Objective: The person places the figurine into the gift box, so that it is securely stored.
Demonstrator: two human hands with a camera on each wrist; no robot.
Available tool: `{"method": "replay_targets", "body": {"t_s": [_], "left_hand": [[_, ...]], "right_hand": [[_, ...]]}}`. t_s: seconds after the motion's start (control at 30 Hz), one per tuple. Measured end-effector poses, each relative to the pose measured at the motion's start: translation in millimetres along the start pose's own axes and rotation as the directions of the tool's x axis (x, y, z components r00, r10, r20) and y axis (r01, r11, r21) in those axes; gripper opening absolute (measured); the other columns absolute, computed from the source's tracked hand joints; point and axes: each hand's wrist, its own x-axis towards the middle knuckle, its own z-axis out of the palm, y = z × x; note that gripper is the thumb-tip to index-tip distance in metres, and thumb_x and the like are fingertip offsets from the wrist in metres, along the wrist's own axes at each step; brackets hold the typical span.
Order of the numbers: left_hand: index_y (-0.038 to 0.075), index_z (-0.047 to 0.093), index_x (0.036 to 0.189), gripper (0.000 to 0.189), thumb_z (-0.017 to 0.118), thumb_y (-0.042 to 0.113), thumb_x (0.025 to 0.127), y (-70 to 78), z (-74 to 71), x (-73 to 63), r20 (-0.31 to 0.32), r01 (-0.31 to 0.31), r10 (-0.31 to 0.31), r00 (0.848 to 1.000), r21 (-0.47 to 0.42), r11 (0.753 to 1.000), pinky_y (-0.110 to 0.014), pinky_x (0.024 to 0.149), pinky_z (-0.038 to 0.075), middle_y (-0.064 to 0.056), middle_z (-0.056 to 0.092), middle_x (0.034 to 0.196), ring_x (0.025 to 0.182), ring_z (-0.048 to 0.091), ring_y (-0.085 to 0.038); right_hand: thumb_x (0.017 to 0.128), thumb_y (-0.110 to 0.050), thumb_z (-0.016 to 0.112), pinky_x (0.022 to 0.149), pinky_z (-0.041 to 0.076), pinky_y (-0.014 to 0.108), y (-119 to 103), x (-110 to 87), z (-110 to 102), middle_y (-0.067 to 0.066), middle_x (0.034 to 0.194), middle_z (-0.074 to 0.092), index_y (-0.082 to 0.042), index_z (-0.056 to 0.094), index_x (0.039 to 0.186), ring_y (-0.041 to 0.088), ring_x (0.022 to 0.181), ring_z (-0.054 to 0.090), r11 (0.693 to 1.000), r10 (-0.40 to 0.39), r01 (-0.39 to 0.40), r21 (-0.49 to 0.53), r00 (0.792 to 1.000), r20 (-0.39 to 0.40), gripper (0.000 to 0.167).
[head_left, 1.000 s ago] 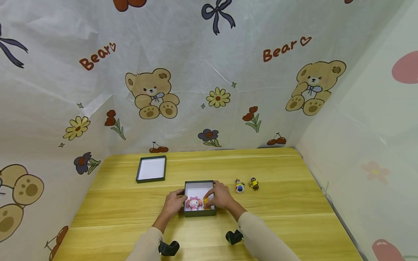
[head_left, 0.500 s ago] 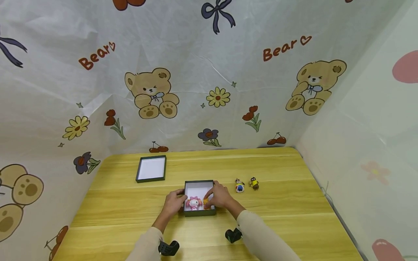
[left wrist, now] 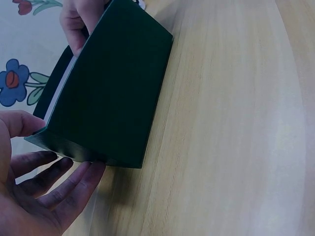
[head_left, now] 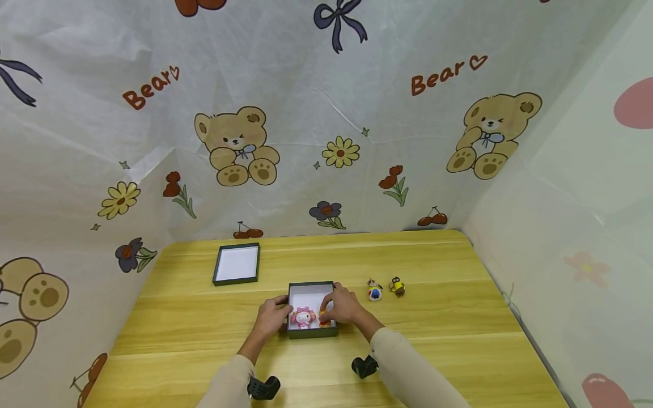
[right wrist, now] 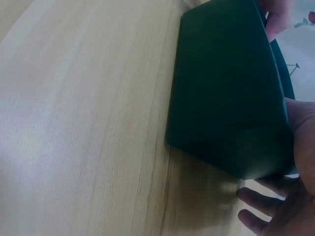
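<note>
A dark green box (head_left: 312,334) with a white inside lies open-topped before me in the head view. My left hand (head_left: 270,317) grips its left wall, thumb over the rim and fingers (left wrist: 74,189) along the outside. In the box's front left corner is a pink and white figurine (head_left: 304,318) with a bow. Reaching over the right wall, my right hand (head_left: 346,306) pinches a small yellow and red figurine (head_left: 324,324) in the front right corner, partly hidden by the fingers. Both wrist views show the box's green front wall (right wrist: 226,83), which hides the figurines.
The white-lined green lid (head_left: 237,264) lies upturned at the back left of the wooden table (head_left: 439,351). Two small figurines stand right of the box: a white and blue one (head_left: 374,292) and a yellow and brown one (head_left: 397,287). A patterned sheet (head_left: 301,102) hangs behind.
The yellow figurine has shifted slightly and turned inside the box, with more red showing, as the right fingers moved a little. The left hand and the box have stayed put.
</note>
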Motion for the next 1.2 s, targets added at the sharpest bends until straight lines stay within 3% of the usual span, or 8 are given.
{"method": "replay_targets", "body": {"t_s": [0.7, 0.97, 1.2], "left_hand": [[-0.011, 0.053, 0.130, 0.045, 0.059, 0.013, 0.092, -1.7, 0.1, 0.0, 0.013, -0.005, 0.006, 1.000, -0.017, 1.000, -0.042, 0.083, 0.054, -0.028, 0.056, 0.128, 0.103, 0.061, -0.030], [-0.011, 0.053, 0.130, 0.046, 0.059, 0.014, 0.092, -0.3, 0.1, -0.4, 0.012, -0.002, 0.002, 1.000, -0.007, 1.000, -0.045, 0.087, 0.052, -0.028, 0.054, 0.130, 0.108, 0.060, -0.033], [-0.011, 0.052, 0.131, 0.047, 0.059, 0.014, 0.092, -0.4, 0.1, -0.9, 0.024, -0.002, 0.002, 1.000, -0.025, 1.000, -0.043, 0.081, 0.054, -0.029, 0.056, 0.128, 0.098, 0.065, -0.030]], "right_hand": [[0.075, -0.029, 0.079, 0.101, 0.029, 0.064, 0.5, -0.3, -1.4, 0.033, 0.141, 0.039, -0.020, 0.074, 0.074, 0.048, 0.131, 0.037, 1.000, -0.018, 0.018, -0.003, 1.000, 0.006, 0.011], [0.078, -0.027, 0.078, 0.103, 0.027, 0.066, 3.1, -1.0, -6.4, 0.034, 0.141, 0.038, -0.015, 0.076, 0.095, 0.051, 0.131, 0.034, 0.996, -0.028, 0.027, 0.086, 1.000, 0.011, 0.021], [0.082, -0.023, 0.076, 0.103, 0.032, 0.062, 9.0, -2.7, -15.3, 0.030, 0.140, 0.042, -0.007, 0.070, 0.114, 0.048, 0.131, 0.034, 0.979, -0.117, 0.117, 0.170, 0.993, -0.008, 0.036]]}}
